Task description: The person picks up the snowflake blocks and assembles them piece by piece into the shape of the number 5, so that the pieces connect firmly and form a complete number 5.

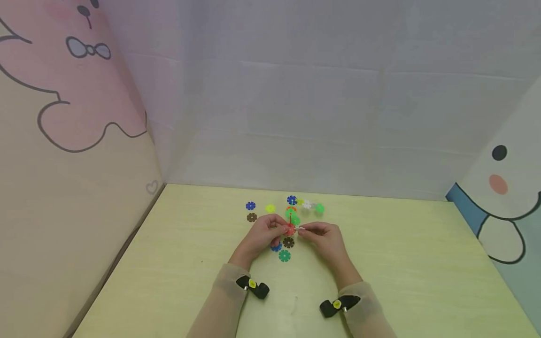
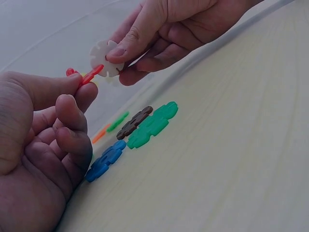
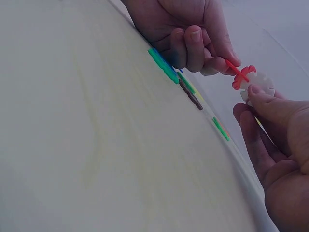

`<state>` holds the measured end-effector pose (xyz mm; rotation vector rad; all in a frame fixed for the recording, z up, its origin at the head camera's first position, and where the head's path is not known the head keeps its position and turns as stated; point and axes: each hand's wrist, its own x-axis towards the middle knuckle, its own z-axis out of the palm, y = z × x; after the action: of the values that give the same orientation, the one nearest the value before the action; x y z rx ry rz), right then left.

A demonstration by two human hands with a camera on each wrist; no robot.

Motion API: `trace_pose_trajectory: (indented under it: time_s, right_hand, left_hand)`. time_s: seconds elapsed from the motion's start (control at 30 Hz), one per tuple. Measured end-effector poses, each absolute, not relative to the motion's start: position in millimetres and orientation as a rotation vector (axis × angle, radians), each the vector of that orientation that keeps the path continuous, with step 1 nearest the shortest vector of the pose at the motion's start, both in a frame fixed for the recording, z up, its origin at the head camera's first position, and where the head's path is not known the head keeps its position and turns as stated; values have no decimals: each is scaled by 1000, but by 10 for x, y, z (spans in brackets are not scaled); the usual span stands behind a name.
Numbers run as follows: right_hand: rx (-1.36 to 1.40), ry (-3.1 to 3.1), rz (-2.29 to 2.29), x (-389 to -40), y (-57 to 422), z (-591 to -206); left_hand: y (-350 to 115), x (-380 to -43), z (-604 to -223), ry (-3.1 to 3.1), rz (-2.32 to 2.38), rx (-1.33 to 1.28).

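Note:
Both hands meet above the table over several notched plastic building discs. My left hand pinches red discs between thumb and index finger; one stands edge-on across the other. A white disc is pinched by thumb and fingers of my right hand. The white disc's edge meets the red disc, and the two overlap at the notches in both wrist views. Under the hands lie a brown disc, a green disc and a blue disc, the blue one partly hidden by the left hand.
Behind the hands lie a dark blue disc, a yellow disc and another brown disc. Farther right, a white disc and a light green disc sit close together. A pale cloth wall borders the table's back edge.

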<state>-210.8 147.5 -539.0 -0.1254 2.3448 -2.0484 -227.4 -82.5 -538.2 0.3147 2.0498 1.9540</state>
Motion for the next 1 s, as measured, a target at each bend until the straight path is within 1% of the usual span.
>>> trace_pose_trajectory:
  time_s: [0.37, 0.73, 1.0]
  right_hand:
    - [-152, 2397, -2032, -2099, 1494, -5397]
    - [-260, 2502, -1903, -2094, 1461, -5386]
    - [-246, 2476, -1945, -2080, 1394, -5369]
  left_hand:
    - [-826, -2264, -5374, 2030, 1917, 332]
    - [-858, -2229, -5352, 2049, 1894, 358]
    - [-890, -2246, -5386, 2034, 1918, 337]
